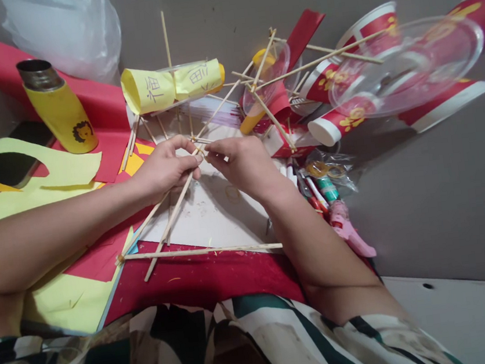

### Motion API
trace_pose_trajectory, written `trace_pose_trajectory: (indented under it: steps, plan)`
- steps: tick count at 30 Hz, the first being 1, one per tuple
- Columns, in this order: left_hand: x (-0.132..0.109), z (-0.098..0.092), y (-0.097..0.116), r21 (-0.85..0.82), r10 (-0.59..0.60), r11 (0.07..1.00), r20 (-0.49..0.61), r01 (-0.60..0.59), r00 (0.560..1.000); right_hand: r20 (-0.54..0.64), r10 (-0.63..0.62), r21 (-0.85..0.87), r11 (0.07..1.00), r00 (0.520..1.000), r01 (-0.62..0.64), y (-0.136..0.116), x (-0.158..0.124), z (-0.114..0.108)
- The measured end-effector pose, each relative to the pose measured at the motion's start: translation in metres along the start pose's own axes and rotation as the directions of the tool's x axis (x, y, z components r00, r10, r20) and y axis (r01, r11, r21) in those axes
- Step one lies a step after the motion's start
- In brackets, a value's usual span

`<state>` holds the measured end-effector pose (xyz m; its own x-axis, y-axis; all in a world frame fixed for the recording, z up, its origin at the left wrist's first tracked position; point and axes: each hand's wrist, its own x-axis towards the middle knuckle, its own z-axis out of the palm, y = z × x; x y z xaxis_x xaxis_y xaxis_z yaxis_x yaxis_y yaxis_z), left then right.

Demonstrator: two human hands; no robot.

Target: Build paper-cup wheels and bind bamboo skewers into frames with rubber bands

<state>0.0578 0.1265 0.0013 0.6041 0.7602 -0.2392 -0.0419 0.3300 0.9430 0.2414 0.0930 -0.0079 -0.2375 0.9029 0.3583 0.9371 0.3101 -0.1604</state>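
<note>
Several thin wooden sticks [175, 210] cross and meet in a frame over a white sheet [223, 207]. My left hand [168, 167] is closed, its thumb and fingers pinching the sticks at their crossing. Right beside it, my right hand [242, 161] is closed too, fingertips pinched on a thin yellowish rubber band [200, 150] at that joint. Fingers partly hide the wrapping. Nearer me, a bound corner [121, 258] joins a slanting stick to a level stick [206, 250]. Behind my hands stands a yellow paper roll [151, 90] with handwritten characters.
A yellow bottle [62, 112] stands at left by red paper [103, 116] and a phone [6, 165]. Red paper cups [344, 118], a clear plastic lid [431, 67] and another stick frame [269, 85] crowd the right. Markers and a pink glue gun [348, 228] lie below them.
</note>
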Motion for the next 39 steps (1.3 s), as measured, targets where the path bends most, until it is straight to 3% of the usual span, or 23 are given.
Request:
trace_pose_trajectory:
  steps: [5, 12, 18, 21, 24, 27, 29, 32, 36, 39]
  plan:
    - [0.001, -0.002, 0.005, -0.103, -0.036, 0.994, -0.020, 0.033, 0.999, -0.084, -0.062, -0.071, 0.996, 0.995, 0.056, 0.003, 0.000, 0.013]
    - [-0.001, -0.002, 0.011, -0.222, -0.011, 0.975, -0.033, 0.003, 0.999, -0.307, -0.084, 0.087, 0.989, 0.948, 0.116, 0.016, -0.002, 0.036]
    - [-0.001, -0.005, 0.011, -0.276, -0.032, 0.960, 0.087, 0.055, 0.996, -0.508, -0.264, 0.035, 0.945, 0.820, 0.326, 0.023, -0.002, 0.044]
    - [0.002, -0.011, 0.012, -0.236, -0.086, 0.963, 0.196, 0.133, 0.977, -0.516, -0.360, 0.033, 0.899, 0.778, 0.438, 0.027, -0.001, 0.038]
    - [0.007, -0.019, 0.013, -0.152, -0.152, 0.969, 0.247, 0.193, 0.957, -0.449, -0.434, 0.090, 0.847, 0.781, 0.523, 0.029, 0.002, 0.025]
    - [0.011, -0.023, 0.010, -0.092, -0.190, 0.970, 0.280, 0.223, 0.941, -0.340, -0.430, 0.211, 0.832, 0.836, 0.513, 0.025, 0.003, 0.010]
    - [0.011, -0.023, 0.007, -0.077, -0.192, 0.971, 0.324, 0.228, 0.926, -0.228, -0.357, 0.368, 0.830, 0.906, 0.420, 0.020, 0.001, -0.001]
    - [0.008, -0.020, 0.004, -0.063, -0.187, 0.971, 0.403, 0.231, 0.896, -0.004, -0.194, 0.629, 0.762, 0.981, 0.153, 0.012, -0.001, -0.013]
    - [0.001, -0.016, 0.005, -0.060, -0.121, 0.985, 0.447, 0.165, 0.886, 0.228, -0.100, 0.859, 0.489, 0.969, -0.152, 0.007, 0.000, -0.016]
    - [-0.004, -0.012, 0.008, -0.078, -0.041, 0.994, 0.383, 0.077, 0.923, 0.262, -0.076, 0.940, 0.244, 0.962, -0.237, 0.007, 0.003, -0.011]
